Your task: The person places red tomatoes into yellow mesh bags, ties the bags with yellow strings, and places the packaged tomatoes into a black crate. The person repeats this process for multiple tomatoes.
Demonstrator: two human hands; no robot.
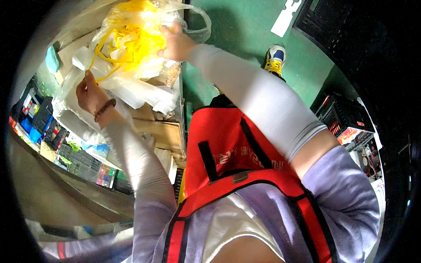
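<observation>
Between the thumb and fingers of my left hand [90,93] is the end of a thin yellow strip [107,76]. The strip runs up into a tangle of yellow strips [135,41], which lies in a clear plastic bag [98,37]. My right hand [177,42] is at the bag's right side, fingers apart, against the bag or the yellow tangle. A looped bag handle [205,21] sticks out beyond that hand. Crumpled translucent plastic sheets [141,93] lie below the tangle. Glare hides detail in the brightest yellow part.
A light brown cardboard or wooden box [161,134] is under the plastic. Black plastic crates [342,115] stand at the right on the green floor [227,19]. Grey crates [77,161] are at the lower left. My sneaker [275,59] and red apron [210,131] show below my arms.
</observation>
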